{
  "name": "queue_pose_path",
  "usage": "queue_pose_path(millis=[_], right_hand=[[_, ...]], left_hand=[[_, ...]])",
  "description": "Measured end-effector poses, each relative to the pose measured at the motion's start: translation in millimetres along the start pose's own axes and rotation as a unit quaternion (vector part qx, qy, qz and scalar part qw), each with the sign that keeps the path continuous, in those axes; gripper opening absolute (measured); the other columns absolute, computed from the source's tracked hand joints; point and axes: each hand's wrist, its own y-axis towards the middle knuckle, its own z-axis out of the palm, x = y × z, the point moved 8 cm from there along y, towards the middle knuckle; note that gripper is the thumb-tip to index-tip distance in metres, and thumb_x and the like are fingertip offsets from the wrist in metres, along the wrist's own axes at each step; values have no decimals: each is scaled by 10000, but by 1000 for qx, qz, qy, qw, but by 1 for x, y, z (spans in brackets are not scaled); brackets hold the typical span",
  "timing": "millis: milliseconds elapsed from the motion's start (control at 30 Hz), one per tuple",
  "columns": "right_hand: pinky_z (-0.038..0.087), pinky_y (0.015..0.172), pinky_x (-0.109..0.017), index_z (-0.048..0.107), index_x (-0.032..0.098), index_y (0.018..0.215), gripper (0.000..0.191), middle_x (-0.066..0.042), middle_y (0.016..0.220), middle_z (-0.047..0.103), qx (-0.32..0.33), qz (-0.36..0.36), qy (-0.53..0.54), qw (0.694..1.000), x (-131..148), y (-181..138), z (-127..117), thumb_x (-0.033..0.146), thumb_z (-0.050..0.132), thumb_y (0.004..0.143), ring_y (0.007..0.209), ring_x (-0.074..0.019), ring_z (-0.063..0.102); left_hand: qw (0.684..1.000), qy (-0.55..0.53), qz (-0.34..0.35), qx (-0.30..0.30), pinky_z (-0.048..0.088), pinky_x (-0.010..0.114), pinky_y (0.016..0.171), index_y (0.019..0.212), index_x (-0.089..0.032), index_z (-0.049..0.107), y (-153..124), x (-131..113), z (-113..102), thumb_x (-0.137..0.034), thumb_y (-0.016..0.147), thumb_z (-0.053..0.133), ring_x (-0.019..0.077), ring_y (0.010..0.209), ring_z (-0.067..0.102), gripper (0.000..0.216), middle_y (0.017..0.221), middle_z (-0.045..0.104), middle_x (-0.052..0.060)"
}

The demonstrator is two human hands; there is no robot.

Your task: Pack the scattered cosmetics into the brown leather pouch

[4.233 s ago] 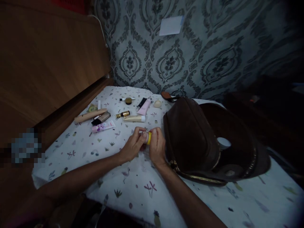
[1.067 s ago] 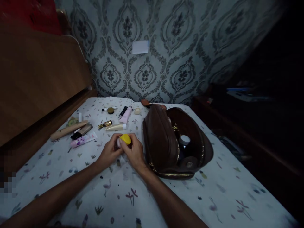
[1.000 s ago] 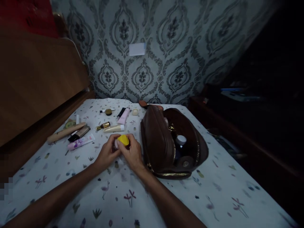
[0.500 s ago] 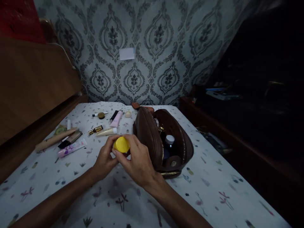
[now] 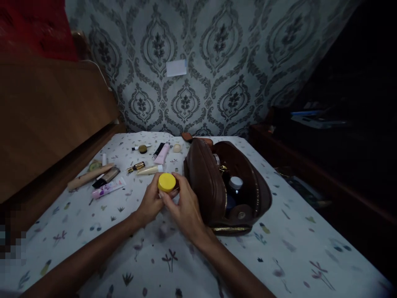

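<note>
A small jar with a yellow lid (image 5: 166, 182) is between my two hands, just left of the open bag. My left hand (image 5: 151, 202) is closed round its left side and underside. My right hand (image 5: 185, 205) grips it from the right, thumb near the lid's lower edge; most of the jar's body is hidden by fingers. The brown toiletry bag (image 5: 203, 178) stands unzipped beside my right hand. Inside it I see a dark bottle with a white cap (image 5: 236, 183). A cream tube with a white cap (image 5: 150, 170) lies just beyond my left hand.
On the patterned cloth (image 5: 124, 248) at left lie a purple-and-white tube (image 5: 108, 188), a beige long item (image 5: 89, 176) and a dark-capped bottle (image 5: 107, 176). Farther back are a pink tube (image 5: 162, 153), a gold-and-black tube (image 5: 136, 167) and a round olive-coloured item (image 5: 142, 149). A wooden panel (image 5: 56, 120) rises at left.
The view has swung a little left, so everything sits farther right. My right fingers have drawn back from the top of the yellow lid to its side, leaving the lid fully visible.
</note>
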Motion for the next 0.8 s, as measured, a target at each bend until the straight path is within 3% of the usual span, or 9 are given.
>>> queue_pose_path(millis=[167, 400, 633, 800], right_hand=[[550, 831, -342, 582, 185, 1152, 299, -91, 1076, 698, 26, 76, 98, 992, -26, -8, 13, 365, 581, 913, 942, -216, 671], [544, 814, -334, 581, 182, 1180, 370, -81, 1045, 707, 25, 114, 142, 983, -30, -12, 13, 443, 559, 920, 918, -217, 670], [529, 785, -293, 620, 183, 1127, 354, -44, 995, 699, 35, 122, 212, 969, -32, -12, 14, 410, 645, 857, 912, -196, 653], [531, 826, -287, 613, 189, 1090, 328, -33, 1009, 687, 16, 125, 242, 962, -23, -9, 7, 374, 673, 826, 932, -185, 651]], left_hand=[[998, 42, 29, 37, 475, 310, 889, 1131, -186, 518, -9, 14, 7, -347, 904, 617, 202, 960, 562, 296, 1036, 574, 56], [974, 155, 155, 52, 347, 445, 1149, 1406, -222, 361, -17, -3, 13, -259, 975, 524, 264, 1345, 430, 462, 1403, 450, 148], [964, 139, 216, 74, 389, 438, 1118, 1187, -251, 474, -22, -17, 15, -215, 992, 506, 236, 1347, 435, 201, 1357, 480, 117], [957, 133, 231, 114, 415, 478, 1100, 1153, -217, 469, -20, -35, 19, -233, 992, 500, 251, 1325, 461, 165, 1359, 472, 144]])
